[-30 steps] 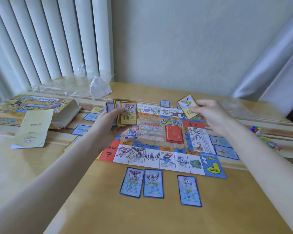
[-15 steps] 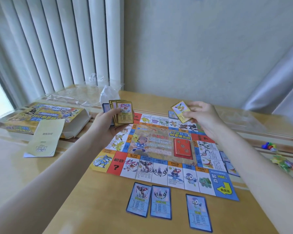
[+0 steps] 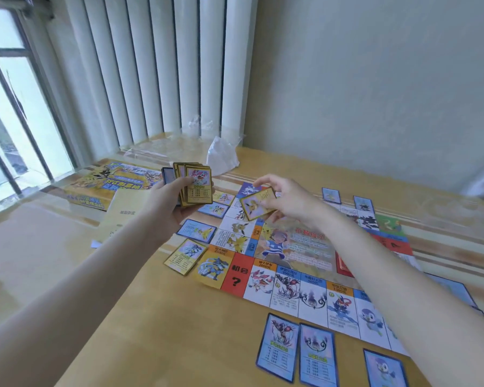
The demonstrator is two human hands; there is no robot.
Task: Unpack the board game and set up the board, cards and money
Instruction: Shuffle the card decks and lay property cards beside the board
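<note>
Moved leftward over the board [image 3: 288, 277], right hand [image 3: 288, 202] pinches one card [image 3: 259, 203]; left hand [image 3: 169, 203] grips the deck [image 3: 194, 184]

Bright window [image 3: 17, 113] daylight left; edges warped, soft.

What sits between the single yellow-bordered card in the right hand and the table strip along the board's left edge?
Nothing visible. The right hand pinches the yellow-bordered card in the air above the paper game board. Beside the left edge lie two blue-bordered cards and a yellow-bordered one; the gaps between them look tight.
</note>
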